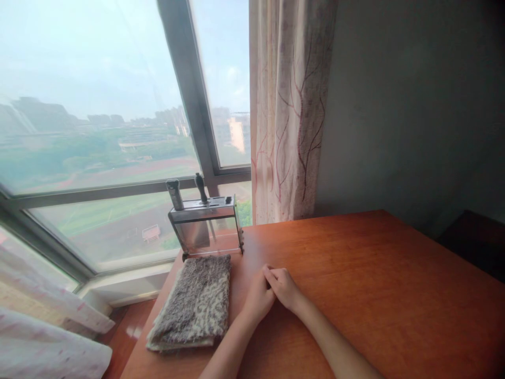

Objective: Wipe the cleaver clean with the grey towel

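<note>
My left hand point(259, 299) and my right hand point(285, 288) rest together on the wooden table, their fingers closed against each other. The right fingertips lap over the top of the left hand. No object shows in either, though the inner sides of the fingers are hidden. Left of my left hand, apart from it, lies a folded grey and cream towel point(197, 302) with a shaggy pile. Behind the towel stands a knife holder point(201, 212) with see-through sides and a metal top. Two dark handles stick up from it, and a broad blade shows inside.
The reddish-brown table point(379, 295) reaches far to the right, with its left edge beside the towel. Beyond the holder is a large window point(110, 131). A patterned curtain point(290, 116) hangs at the back, and another curtain point(47, 337) hangs at lower left.
</note>
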The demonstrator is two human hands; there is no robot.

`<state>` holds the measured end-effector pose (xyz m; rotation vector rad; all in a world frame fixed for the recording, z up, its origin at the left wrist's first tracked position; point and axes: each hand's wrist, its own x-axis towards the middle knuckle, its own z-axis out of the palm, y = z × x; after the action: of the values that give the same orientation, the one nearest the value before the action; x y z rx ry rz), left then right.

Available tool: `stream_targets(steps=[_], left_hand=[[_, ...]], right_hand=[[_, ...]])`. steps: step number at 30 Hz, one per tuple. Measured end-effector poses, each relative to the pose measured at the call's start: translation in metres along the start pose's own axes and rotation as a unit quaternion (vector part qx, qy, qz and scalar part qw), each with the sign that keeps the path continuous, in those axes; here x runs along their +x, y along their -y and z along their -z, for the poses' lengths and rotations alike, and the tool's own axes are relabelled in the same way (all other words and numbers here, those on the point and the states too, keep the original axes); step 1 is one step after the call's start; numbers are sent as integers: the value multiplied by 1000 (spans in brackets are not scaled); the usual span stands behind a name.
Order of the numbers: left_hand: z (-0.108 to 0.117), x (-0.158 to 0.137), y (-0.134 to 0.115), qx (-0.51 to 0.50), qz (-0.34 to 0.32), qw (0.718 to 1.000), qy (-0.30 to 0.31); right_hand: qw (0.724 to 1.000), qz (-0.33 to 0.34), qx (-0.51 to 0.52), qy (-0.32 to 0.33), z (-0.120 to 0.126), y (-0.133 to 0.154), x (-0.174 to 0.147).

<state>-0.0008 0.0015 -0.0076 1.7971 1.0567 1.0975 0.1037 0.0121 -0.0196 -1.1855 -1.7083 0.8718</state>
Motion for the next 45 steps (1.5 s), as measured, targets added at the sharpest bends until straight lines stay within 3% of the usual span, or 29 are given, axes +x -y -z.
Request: stream_targets(steps=[19, 26, 30, 34, 40, 42, 45], left_hand=[[2, -2, -11, 9, 29, 1000, 1], [17, -12, -24, 94, 26, 994, 53], [47, -22, -30, 211, -20, 977, 24], [99, -24, -25, 326, -29, 944, -49], [193, -38, 21, 450, 51, 885, -103], [212, -48, 36, 443, 81, 885, -120], [223, -60, 48, 388, 83, 914, -80]], right_hand=[[1000, -3, -3, 18, 2, 5, -1], [998, 3, 1, 60, 10, 6, -2], [997, -4, -13, 81, 15, 7, -4], [992, 9, -90, 84, 18, 11, -4], [986, 14, -140, 90, 21, 17, -6], [985, 16, -147, 87, 21, 16, -7], [983, 19, -163, 81, 20, 15, -6]])
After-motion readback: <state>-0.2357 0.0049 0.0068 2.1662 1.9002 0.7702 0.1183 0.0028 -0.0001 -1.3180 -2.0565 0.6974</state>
